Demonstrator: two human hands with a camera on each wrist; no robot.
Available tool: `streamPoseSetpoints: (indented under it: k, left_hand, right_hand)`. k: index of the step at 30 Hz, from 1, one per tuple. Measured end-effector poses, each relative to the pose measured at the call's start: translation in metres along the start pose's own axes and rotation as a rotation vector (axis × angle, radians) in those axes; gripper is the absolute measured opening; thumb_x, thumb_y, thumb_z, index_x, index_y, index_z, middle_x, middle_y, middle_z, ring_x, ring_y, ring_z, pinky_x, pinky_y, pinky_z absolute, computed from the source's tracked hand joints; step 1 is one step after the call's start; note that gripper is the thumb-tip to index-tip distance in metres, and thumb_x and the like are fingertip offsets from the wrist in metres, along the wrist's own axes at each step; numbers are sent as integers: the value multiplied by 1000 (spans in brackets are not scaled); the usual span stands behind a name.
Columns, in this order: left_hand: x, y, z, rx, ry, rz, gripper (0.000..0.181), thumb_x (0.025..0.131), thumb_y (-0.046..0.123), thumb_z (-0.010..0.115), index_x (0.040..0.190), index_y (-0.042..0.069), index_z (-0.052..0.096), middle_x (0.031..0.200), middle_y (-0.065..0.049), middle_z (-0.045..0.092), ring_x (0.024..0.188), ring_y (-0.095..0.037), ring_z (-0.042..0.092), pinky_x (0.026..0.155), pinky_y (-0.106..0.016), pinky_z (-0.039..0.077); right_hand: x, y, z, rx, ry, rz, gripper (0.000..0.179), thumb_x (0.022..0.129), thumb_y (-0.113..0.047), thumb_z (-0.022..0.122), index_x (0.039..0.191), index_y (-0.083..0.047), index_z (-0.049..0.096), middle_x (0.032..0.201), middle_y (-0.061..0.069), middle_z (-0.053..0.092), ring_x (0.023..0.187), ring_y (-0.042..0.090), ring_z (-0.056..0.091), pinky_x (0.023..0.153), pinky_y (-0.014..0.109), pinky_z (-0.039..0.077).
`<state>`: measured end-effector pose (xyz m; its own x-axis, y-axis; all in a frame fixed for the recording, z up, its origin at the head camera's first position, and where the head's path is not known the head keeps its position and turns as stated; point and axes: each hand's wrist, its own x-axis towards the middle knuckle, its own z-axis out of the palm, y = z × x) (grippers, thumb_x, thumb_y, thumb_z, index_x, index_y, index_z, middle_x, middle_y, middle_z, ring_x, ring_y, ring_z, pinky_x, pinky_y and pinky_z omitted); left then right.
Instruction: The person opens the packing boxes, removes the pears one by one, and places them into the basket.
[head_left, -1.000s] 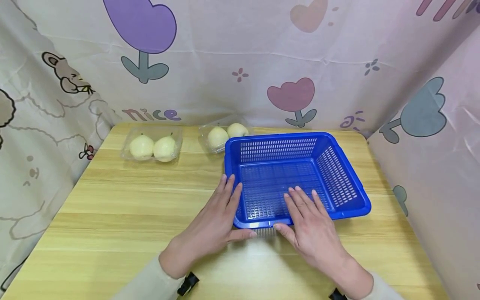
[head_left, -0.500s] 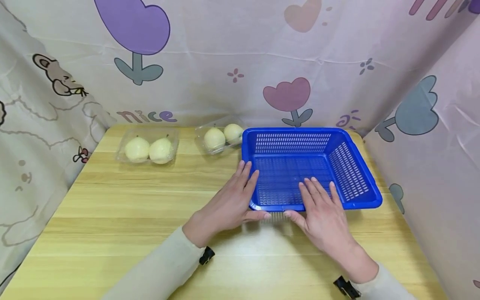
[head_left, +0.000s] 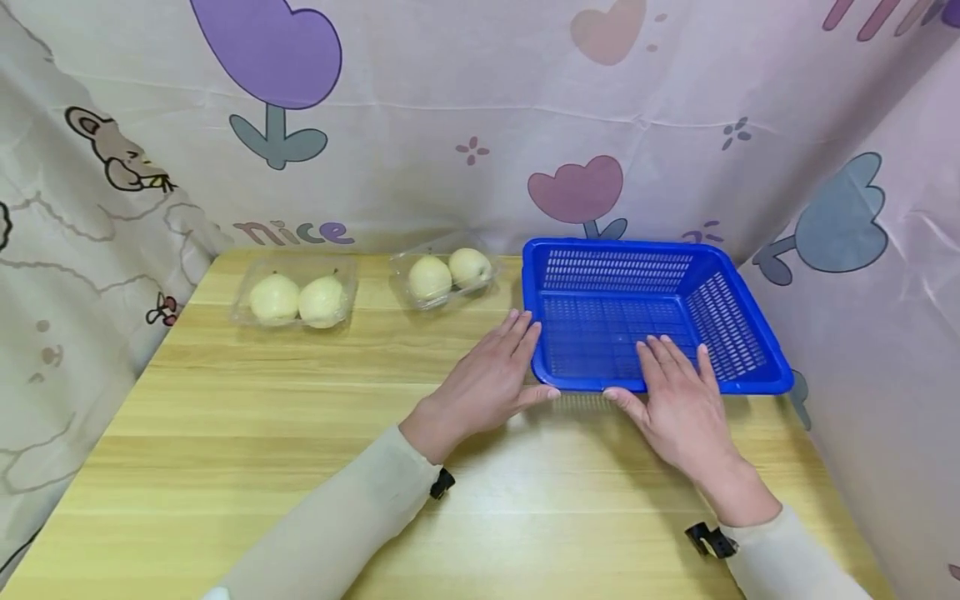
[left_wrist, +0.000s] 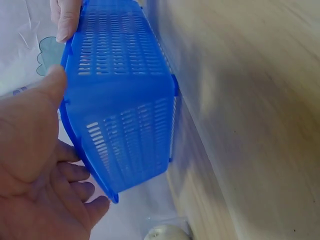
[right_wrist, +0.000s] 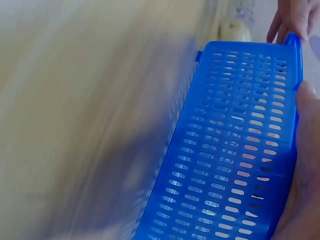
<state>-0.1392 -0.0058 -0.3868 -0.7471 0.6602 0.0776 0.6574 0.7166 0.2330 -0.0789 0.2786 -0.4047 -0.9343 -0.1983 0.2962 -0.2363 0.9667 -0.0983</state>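
Observation:
A blue plastic basket (head_left: 611,333) with slotted walls stands at the right of the table, nothing inside it. At its front left corner is my left hand (head_left: 483,379), fingers extended along the left rim and thumb at the front rim. My right hand (head_left: 686,412) lies over the front rim, straight fingers reaching over the basket's inside and thumb by the rim. In the left wrist view, the left fingertips touch the basket's rim (left_wrist: 82,150). The right wrist view shows the front wall (right_wrist: 225,145) close beside the right thumb.
Two clear plastic boxes with pale yellow pears stand at the back of the wooden table (head_left: 247,450): one box (head_left: 292,321) at the left, another (head_left: 446,304) left of the basket. A patterned curtain (head_left: 420,100) closes off the back and both sides.
Both hands have moved the basket to the right and toward the back curtain, away from the right-hand pear box. The pear boxes keep their places on the table.

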Motion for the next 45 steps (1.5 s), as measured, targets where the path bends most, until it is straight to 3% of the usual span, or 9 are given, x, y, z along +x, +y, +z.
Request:
streamPoseSetpoints:
  k: [8, 13, 22, 28, 37, 45]
  left_hand:
    - [18, -4, 1, 25, -49, 48, 77, 111, 52, 46, 168, 6, 21, 177, -13, 18, 165, -31, 11, 134, -43, 15]
    - [33, -6, 3, 64, -70, 66, 74, 112, 41, 50, 169, 7, 17, 177, -12, 16, 165, -33, 12, 134, -45, 18]
    - [53, -6, 6, 85, -121, 66, 72, 113, 33, 46, 171, 10, 8, 179, -8, 7, 165, -30, 6, 134, -45, 15]
    - [58, -7, 8, 79, -111, 55, 71, 113, 29, 44, 171, 11, 7, 179, -7, 7, 165, -31, 7, 134, -44, 15]
    - [60, -9, 7, 76, -119, 54, 69, 113, 24, 44, 171, 14, 8, 179, -4, 6, 165, -30, 5, 134, -48, 19]
    - [59, -9, 5, 81, -121, 55, 69, 112, 23, 43, 171, 14, 8, 179, -4, 6, 165, -30, 5, 133, -48, 20]
  right_hand:
    - [10, 28, -3, 2, -40, 39, 81, 104, -59, 56, 153, 5, 49, 159, 31, 46, 152, 50, 36, 130, 69, 1]
    - [17, 42, -4, 10, -88, 47, 81, 106, -60, 52, 154, 5, 47, 161, 31, 42, 154, 50, 31, 129, 70, -5]
    - [27, 59, -5, 23, -108, 57, 81, 108, -59, 49, 156, 6, 44, 161, 32, 41, 154, 51, 31, 128, 70, -6]
    - [33, 64, -3, 27, -114, 59, 81, 108, -60, 48, 156, 6, 44, 162, 32, 40, 155, 50, 30, 128, 71, -6]
    - [36, 67, -7, 31, -194, 59, 83, 109, -61, 44, 160, 3, 37, 166, 30, 33, 156, 51, 25, 127, 69, -13]
    - [36, 70, -5, 28, -165, 59, 85, 107, -62, 47, 160, 3, 38, 165, 31, 35, 154, 52, 29, 129, 67, -10]
